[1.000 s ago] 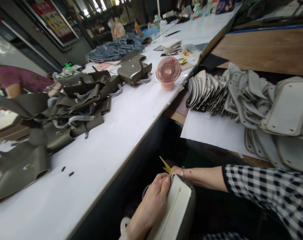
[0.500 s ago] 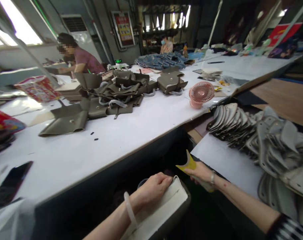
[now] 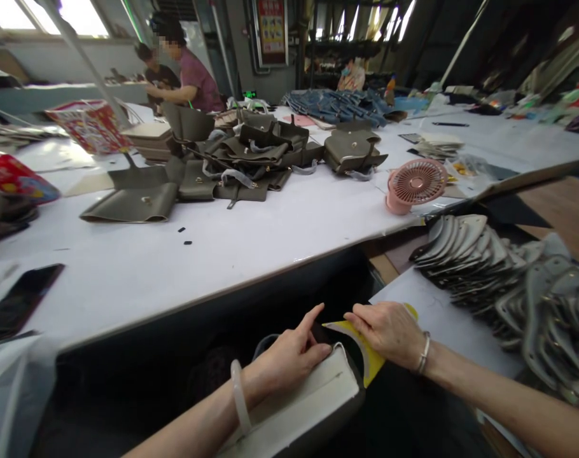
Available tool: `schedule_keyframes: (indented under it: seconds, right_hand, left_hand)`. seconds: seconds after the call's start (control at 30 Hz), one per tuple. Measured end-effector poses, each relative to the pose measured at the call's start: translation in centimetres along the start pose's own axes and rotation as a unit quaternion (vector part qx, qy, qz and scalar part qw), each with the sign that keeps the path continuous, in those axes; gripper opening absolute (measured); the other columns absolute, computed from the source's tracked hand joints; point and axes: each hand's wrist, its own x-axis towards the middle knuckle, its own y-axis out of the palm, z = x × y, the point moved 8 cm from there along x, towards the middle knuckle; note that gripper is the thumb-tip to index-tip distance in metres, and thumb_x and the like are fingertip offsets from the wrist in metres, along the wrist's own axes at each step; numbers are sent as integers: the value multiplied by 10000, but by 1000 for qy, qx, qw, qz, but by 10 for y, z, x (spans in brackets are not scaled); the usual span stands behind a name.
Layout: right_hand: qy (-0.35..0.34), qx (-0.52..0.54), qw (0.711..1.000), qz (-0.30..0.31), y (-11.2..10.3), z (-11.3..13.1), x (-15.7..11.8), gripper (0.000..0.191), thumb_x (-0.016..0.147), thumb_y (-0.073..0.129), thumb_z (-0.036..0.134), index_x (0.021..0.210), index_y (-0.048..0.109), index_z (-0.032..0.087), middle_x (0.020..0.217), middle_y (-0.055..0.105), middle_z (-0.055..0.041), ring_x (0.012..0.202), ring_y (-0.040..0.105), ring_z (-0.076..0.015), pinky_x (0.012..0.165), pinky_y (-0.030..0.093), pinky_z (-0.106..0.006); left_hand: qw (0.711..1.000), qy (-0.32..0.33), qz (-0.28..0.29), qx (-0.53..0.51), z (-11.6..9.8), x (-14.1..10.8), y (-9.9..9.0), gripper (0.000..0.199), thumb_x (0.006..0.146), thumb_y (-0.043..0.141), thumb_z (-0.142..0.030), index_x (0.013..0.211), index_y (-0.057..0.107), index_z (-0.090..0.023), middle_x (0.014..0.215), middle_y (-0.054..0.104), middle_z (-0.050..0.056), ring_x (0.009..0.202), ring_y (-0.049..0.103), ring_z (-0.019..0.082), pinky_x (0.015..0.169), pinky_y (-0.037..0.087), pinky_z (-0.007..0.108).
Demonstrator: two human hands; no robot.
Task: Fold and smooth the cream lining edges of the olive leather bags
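Firstly, one box-shaped piece [image 3: 313,410], white-faced with an olive-grey side: in the foreground, nearer than the pink desk fan [image 3: 417,184] and to its left. One left hand [image 3: 289,359], laid across the upper edge of this piece, index finger extended, thumb on the white face; the remaining fingers are partly hidden, so whether they grip cannot be told. White bangle [image 3: 240,397] at the wrist. One right hand [image 3: 389,334], clenched on a yellow piece [image 3: 376,366] with a concave edge, nearer than the fan and below it in view; the concave edge curves around the corner of the box-shaped piece, contact uncertain. Silver-coloured bracelet [image 3: 424,353] at the wrist. One white-topped table [image 3: 251,254], carrying the fan near its edge. One heap of olive-grey handbags [image 3: 251,152], left of the fan; a single handbag [image 3: 349,154] of like colour, just left of the fan. Denim pile [image 3: 337,105], behind the fan and to its left. Stacked grey panels [image 3: 475,254], nearer than the fan, to its right. Smartphone [image 3: 22,299], far left of the fan, nearer the camera. One person in a purple top [image 3: 198,83], well behind the fan, left.
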Motion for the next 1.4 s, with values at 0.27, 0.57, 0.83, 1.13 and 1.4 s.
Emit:
schedule_keyframes:
  seconds: [0.27,0.57,0.83,1.13,1.4]
  right_hand:
    - [-190,-79,979,-19,-4,43,23,440,1051,292,353,782,588,169,698,665,-69,598,541,-173,595,160,-353]
    - [-241,-104,964,-27,1,50,25,397,1047,303,325,771,556,193,660,653,-26,571,561,-170,586,155,-351]
    - [-250,-114,961,-12,7,51,22,393,1048,306,327,762,546,204,662,659,-17,566,570,-173,573,145,-350]
    - [-215,-119,969,2,10,50,14,419,1062,271,344,790,558,206,671,665,-23,564,576,-179,569,146,-350]
    - [-145,-114,983,-5,16,44,3,452,1063,252,382,793,568,205,664,676,-29,547,577,-182,565,125,-343]
  left_hand:
    - [998,29,-16,48,-9,-6,-4,475,927,497,-396,1399,510,-338,897,716,-11,763,636,183,720,443,282]
    - [995,65,-14,77,-12,-5,-4,248,959,459,-397,988,641,-231,876,684,4,781,629,178,727,436,267]
    - [994,81,-16,74,-13,-5,-2,274,982,437,-394,898,617,-206,888,687,13,812,638,175,744,436,259]
    - [988,108,-29,103,-13,-4,3,285,996,418,-361,899,631,-199,907,696,20,823,645,170,775,458,254]
    - [983,124,-30,131,-15,-6,7,299,1006,399,-360,966,650,-203,950,720,35,848,673,184,804,490,263]
